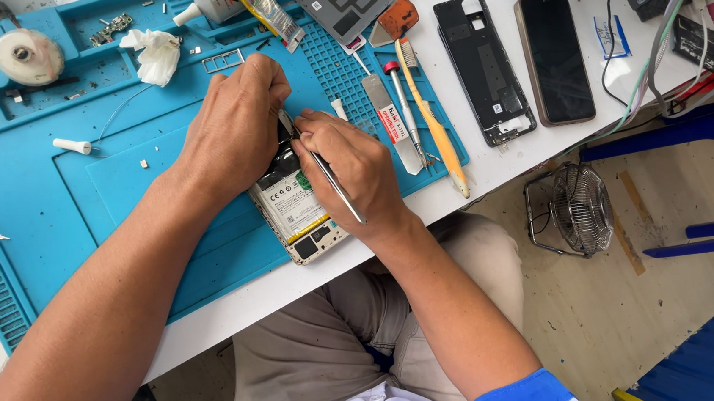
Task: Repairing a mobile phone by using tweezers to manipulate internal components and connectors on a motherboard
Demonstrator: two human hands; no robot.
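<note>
head view: blue mat (77, 195) on white table (496, 165), small fan (573, 211) on floor

three phones or so (297, 208) (484, 66) (555, 59), one toothbrush (435, 122), one fan (573, 209).

Probably a phone repair workshop: blue repair mat (51, 202), opened phone (296, 213), tools.

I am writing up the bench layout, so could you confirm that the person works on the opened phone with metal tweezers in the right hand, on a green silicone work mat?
Not quite: the head view shows the silicone work mat is blue, not green. The rest holds: the right hand holds thin metal tweezers over the opened phone, which the left hand steadies.
</note>
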